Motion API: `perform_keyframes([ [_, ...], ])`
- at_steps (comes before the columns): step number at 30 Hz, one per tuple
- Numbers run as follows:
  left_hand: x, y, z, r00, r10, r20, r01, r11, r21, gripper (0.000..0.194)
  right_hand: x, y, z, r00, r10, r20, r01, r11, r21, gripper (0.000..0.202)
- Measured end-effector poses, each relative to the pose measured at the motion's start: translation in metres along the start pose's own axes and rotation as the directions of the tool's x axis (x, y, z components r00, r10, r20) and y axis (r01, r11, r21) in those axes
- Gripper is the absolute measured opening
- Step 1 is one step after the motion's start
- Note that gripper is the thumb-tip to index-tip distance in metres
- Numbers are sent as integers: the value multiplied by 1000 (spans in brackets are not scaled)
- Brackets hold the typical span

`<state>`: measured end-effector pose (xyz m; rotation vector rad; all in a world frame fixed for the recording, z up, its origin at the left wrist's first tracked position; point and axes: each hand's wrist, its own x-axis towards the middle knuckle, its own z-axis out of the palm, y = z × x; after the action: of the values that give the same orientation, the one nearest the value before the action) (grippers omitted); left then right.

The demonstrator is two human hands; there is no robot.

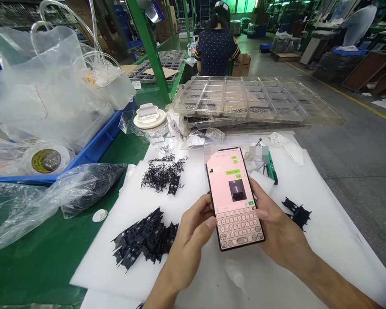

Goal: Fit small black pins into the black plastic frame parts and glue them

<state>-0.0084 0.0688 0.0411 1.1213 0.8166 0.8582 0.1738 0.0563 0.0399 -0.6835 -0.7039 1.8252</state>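
Observation:
A smartphone is held upright between my two hands above the white foam sheet. Its screen shows a chat and a keyboard. My left hand grips the phone's left edge, thumb near the keyboard. On the right edge, my right hand wraps round it with the thumb over the screen. Left of my hands lies a pile of flat black plastic parts. Beyond it is a heap of small thin black pieces. A few more black parts lie to the right.
Clear compartment trays are stacked at the back. A lidded jar stands left of them. On the left are a blue bin with plastic bags and a bag of black material. A green-handled tool lies behind my right hand. Further off sits a person.

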Motion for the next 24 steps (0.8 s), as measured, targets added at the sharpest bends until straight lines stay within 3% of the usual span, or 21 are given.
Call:
perform_keyframes([
  [7,0,-4,0,999,-6,-41,8,999,50,29,-1,-2,3,996,53,-73,-52,999,12,56],
  [12,-1,-1,-1,1000,2,-17,-1,999,45,41,2,3,2,987,60,-150,-62,998,-13,61],
  [20,-3,-2,-3,1000,20,-13,-19,995,99,40,3,2,4,990,43,-134,-46,999,-22,59],
  [24,-4,-1,-2,1000,14,-22,-12,994,110,40,3,3,4,986,55,-159,-59,998,-19,67],
])
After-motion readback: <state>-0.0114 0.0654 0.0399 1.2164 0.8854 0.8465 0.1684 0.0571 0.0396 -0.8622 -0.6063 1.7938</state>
